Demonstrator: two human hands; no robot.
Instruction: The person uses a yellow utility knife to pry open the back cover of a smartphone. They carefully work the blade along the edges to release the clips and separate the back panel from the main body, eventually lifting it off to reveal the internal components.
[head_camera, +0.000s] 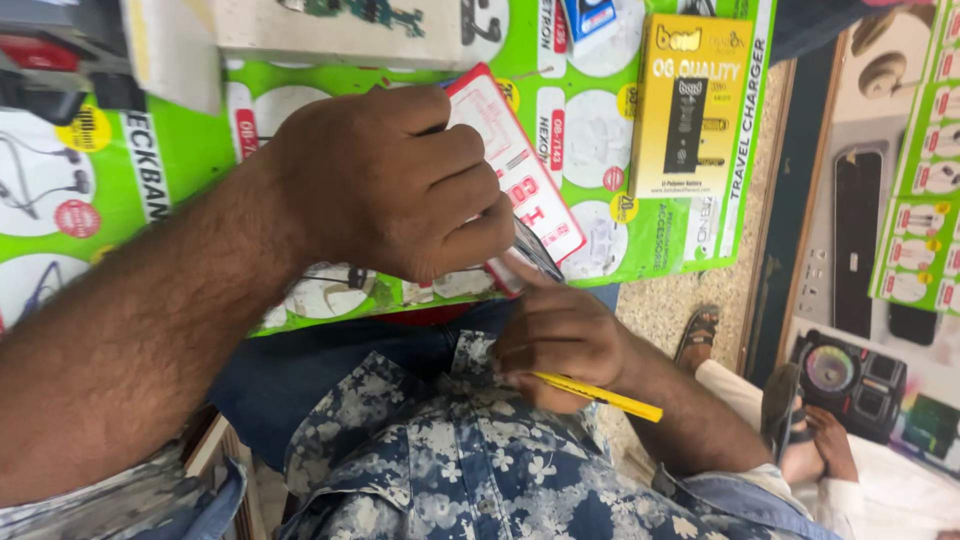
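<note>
My left hand (390, 180) is closed around a flat red and white packet (520, 170) and presses it against the green printed sheet (600, 130) on the counter. A small dark device (535, 252) shows at the packet's lower end, between my two hands. Just below, my right hand (560, 340) holds a thin yellow tool (600, 397) that points right, and its fingertips reach up to the dark device. Which hand carries the device I cannot tell. My blue flowered shirt (450, 470) fills the bottom of the view.
A yellow box (690, 105) lies on the green sheet at upper right, and a white box (340, 30) lies at the top. On the floor to the right are another person's sandalled feet (700, 335) and printed posters (880, 250).
</note>
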